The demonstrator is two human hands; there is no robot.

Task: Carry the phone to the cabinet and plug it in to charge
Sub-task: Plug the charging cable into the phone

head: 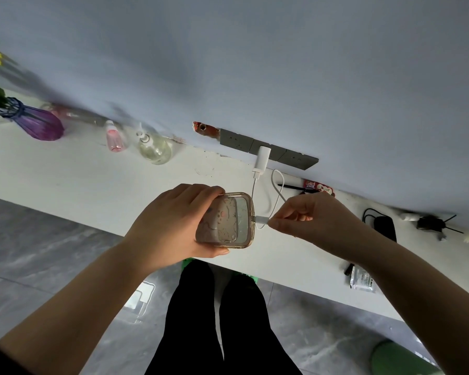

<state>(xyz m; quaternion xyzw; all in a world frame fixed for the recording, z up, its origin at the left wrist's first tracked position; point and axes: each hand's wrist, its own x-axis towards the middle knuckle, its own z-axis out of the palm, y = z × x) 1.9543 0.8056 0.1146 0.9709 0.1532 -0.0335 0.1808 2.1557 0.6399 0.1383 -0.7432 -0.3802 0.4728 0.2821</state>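
My left hand (171,226) grips the clear-cased patterned phone (225,220) above the white tabletop (92,180), right hand (314,216) pinches the white cable plug (261,220) at its port: keep plug square, push straight, phone braced, no cable twist.

Phone (225,220) half behind left hand (168,226); cable plug (261,220) tip inside right-hand (317,217) grip; vase (35,121) blurred.
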